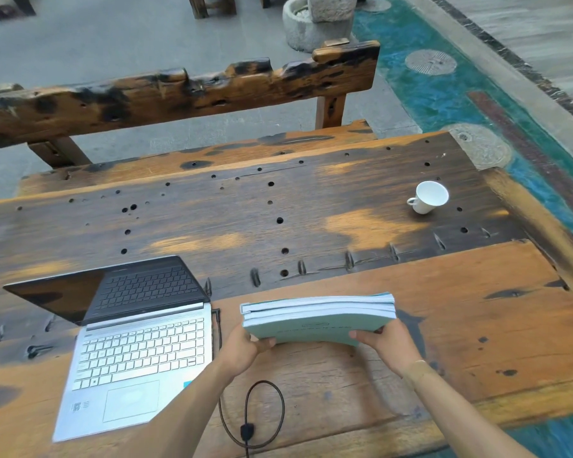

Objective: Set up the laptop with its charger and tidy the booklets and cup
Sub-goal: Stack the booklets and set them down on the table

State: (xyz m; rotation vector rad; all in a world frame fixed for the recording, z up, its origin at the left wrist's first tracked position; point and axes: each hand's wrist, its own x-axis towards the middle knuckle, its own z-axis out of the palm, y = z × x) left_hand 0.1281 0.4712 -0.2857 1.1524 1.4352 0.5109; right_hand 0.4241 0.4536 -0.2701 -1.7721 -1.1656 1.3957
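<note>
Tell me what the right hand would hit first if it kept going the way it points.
The right hand points up-left, already gripping the booklets. Past them lies bare table; the cup sits off to the right of that line, though depth is uncertain.

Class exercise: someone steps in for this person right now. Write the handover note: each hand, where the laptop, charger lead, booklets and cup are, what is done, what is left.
Left hand: grips the left near corner of the booklet stack.
Right hand: grips the stack's right near corner. The stack seems lifted or tilted off the table.
Laptop: open on the near left, screen dark.
Charger cable: looped on the table beside the laptop; a lead runs along the laptop's right edge, but I cannot tell whether it is plugged in.
Cup: lying tipped, far right.
Done: laptop opened, booklets gathered.
Left: set the stack down, right the cup, check the plug.
</note>
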